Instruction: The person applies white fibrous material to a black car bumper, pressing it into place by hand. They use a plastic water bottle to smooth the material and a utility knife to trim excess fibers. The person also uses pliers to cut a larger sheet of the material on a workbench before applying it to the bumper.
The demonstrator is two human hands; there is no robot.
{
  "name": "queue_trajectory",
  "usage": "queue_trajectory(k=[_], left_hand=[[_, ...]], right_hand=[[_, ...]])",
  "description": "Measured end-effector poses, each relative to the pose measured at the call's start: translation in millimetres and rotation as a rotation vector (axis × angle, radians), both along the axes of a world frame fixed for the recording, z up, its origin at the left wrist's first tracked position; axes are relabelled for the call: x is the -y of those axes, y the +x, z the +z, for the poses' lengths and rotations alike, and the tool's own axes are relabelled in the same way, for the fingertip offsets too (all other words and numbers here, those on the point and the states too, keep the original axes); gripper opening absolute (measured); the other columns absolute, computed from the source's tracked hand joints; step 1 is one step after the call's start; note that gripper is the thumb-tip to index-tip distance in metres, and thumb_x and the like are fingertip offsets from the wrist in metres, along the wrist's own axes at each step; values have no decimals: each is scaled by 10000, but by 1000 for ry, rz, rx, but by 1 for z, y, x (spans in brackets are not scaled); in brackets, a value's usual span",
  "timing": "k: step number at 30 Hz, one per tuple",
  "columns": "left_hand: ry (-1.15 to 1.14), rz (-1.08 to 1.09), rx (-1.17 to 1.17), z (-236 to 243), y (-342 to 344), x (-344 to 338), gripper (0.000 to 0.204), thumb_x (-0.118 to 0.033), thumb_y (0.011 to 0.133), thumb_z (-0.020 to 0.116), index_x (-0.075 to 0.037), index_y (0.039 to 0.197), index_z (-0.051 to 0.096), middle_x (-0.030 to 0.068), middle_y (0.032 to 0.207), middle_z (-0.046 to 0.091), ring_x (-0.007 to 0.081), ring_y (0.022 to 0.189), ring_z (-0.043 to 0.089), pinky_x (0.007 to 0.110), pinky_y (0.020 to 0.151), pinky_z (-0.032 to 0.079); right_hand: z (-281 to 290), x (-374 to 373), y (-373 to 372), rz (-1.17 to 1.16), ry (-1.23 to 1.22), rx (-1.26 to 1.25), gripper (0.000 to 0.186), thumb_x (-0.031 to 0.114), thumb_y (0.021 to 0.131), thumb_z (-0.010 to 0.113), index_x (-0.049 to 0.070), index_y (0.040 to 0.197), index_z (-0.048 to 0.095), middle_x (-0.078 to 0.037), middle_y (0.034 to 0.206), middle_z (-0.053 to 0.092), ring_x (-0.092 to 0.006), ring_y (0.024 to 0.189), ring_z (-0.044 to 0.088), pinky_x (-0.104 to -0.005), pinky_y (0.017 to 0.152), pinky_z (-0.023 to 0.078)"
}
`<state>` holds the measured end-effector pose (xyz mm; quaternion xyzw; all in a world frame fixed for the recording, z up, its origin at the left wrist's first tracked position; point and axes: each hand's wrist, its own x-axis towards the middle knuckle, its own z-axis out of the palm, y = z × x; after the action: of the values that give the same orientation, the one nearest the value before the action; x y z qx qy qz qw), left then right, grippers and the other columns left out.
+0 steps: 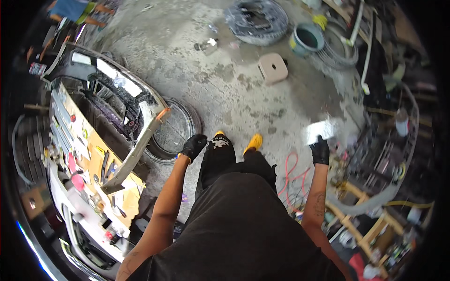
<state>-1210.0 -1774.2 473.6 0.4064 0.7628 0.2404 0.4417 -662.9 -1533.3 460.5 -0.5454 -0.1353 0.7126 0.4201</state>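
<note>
Glossy sheet (318, 131); rough concrete floor (164, 51); smooth plastic stool (276, 72)

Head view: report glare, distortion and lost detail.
In the head view, the pale sheet in the right hand is nearly washed out by glare; the head view's corners fall to black, with fisheye bending toward the rim; also in the head view, the black shirt shows little detail.
</note>
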Motion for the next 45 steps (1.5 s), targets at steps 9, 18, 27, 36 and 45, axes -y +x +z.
queue_trajectory(k=[9,18,27,36,45], left_hand=[[596,266,-9,100,-111,-220,827,-260,686,831,-78,1376,412,131,1306,493,284,1183,475,368,1005,388],[354,231,336,112,-316,-318,497,-362,768,746,-30,1122,637,139,944,692,281,921,654,393,833,493],[263,136,-460,94,-521,-361,219,-269,841,605,-57,890,622,190,764,623,390,748,610,464,668,483],[173,197,-426,173,-698,-381,226,-269,818,643,-70,927,632,188,793,638,380,788,624,456,689,488],[25,427,50,152,-895,-269,688,-568,688,729,-41,1123,647,164,1020,680,293,938,640,383,845,469]], right_hand=[[126,-231,-427,881,416,-77,464,106,921,554,79,1363,418,-46,1228,556,-159,1052,585,-344,844,505],[155,-313,-723,786,150,-631,431,5,922,506,49,1343,426,-110,1294,521,-261,1161,525,-470,993,441],[95,-421,-942,1788,839,505,373,158,854,678,35,1186,557,-112,1199,574,-164,1052,577,-361,818,509],[167,-366,-1236,2149,2007,-121,464,419,809,685,88,1130,631,-109,1136,623,-279,1111,562,-389,1033,377],[199,-316,-1462,2559,1823,-168,455,499,796,665,82,978,685,-161,885,668,-334,857,635,-390,747,490]])
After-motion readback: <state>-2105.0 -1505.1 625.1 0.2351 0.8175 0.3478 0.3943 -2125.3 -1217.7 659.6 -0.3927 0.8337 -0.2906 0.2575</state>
